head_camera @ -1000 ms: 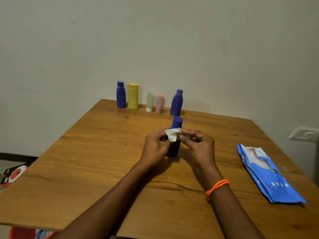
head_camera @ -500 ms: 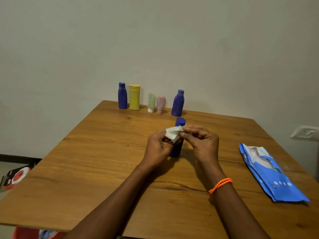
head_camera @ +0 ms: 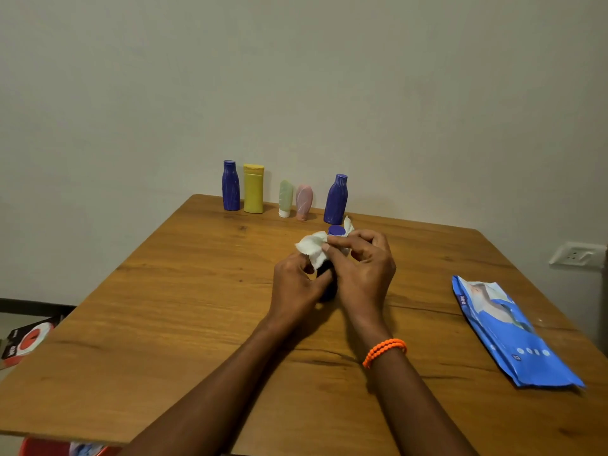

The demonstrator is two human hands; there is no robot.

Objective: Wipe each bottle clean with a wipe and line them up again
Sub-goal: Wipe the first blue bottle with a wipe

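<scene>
Counting six bottles: five lined up beyond the hands, one dark blue bottle (head_camera: 335, 231) upright between them. Left hand (head_camera: 296, 287) and right hand (head_camera: 363, 274), close together, both pinch a crumpled white wipe (head_camera: 314, 248) against its neck.

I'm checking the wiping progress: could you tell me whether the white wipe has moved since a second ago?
Yes. The white wipe has spread leftward and up around the cap of the blue bottle, which stands on the same spot of the table.

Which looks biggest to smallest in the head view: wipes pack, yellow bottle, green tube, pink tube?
1. wipes pack, though nearest the camera.
2. yellow bottle.
3. green tube and pink tube: alike, unranked.
</scene>
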